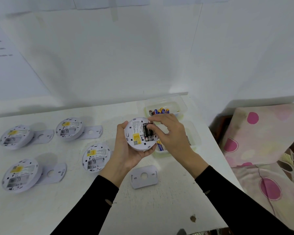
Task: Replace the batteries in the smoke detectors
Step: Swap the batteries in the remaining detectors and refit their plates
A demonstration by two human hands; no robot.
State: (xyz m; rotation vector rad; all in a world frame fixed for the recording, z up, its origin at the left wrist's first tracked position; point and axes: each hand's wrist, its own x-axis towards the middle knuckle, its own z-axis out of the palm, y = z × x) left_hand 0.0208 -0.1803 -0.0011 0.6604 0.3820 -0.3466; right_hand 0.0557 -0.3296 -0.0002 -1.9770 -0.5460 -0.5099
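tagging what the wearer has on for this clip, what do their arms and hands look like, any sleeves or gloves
The left hand and right hand are bare: no gloves, and no rings or watch show. Long black sleeves run to the wrists. The left sleeve and right sleeve each have a small slit-like mark on the forearm.

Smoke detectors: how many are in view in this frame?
5. Four lie back-up on the table: far-left detector, back detector, front-left detector, centre detector. The held detector sits in the left hand. None seems hidden.
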